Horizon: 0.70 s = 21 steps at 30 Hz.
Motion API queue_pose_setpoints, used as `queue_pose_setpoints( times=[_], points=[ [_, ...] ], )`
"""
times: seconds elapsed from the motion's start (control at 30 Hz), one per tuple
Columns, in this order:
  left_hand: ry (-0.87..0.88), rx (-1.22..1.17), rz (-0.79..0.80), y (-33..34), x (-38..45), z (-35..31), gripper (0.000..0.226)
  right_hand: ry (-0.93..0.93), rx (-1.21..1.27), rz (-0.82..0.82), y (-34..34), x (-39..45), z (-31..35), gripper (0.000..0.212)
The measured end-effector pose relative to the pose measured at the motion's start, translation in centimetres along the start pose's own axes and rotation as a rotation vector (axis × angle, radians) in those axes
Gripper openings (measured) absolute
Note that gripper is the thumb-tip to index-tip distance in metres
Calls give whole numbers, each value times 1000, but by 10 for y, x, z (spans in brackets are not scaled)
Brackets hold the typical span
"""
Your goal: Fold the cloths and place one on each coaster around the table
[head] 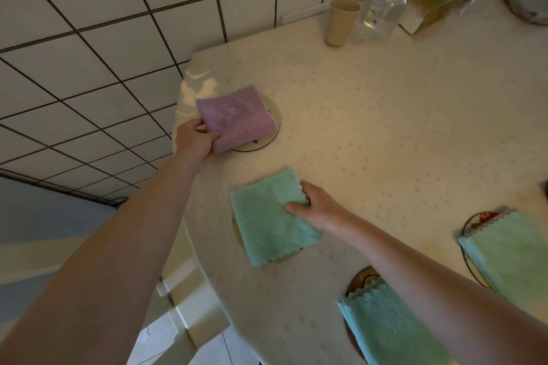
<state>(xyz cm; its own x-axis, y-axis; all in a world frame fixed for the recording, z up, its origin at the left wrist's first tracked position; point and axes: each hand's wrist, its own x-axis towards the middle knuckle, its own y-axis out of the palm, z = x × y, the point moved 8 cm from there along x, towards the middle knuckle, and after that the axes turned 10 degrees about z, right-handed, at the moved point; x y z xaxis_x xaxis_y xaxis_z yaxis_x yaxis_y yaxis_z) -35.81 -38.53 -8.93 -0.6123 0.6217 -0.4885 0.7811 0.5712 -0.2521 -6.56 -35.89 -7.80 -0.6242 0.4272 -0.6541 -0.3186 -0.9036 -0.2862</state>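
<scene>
A folded purple cloth (235, 117) lies on a round coaster (271, 136) near the table's left edge. My left hand (194, 138) pinches the cloth's near-left corner. A folded green cloth (271, 218) covers most of another coaster (237, 231) closer to me. My right hand (315, 204) grips its right edge, thumb on top. Two more folded green cloths, one at the front (391, 332) and one at the right (513, 258), lie on their own dark-rimmed coasters, the front coaster (360, 277) and the right coaster (474, 224).
A beige cup (341, 22), a clear pump bottle (382, 9) and a tissue box (433, 6) stand at the table's far side. The cream table (400, 115) ends at its left edge beside a tiled floor (89, 38). Another coaster (525, 7) sits at the far right.
</scene>
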Motion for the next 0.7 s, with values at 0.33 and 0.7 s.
queue_pose_setpoints(
  times=[0.33,0.7],
  points=[
    [374,688,-262,10,-41,-33,45,-2,-486,-228,-8,-20,7,60],
    [361,862,54,42,-59,-20,33,39,-534,-209,-10,-40,-4,41]
  ],
)
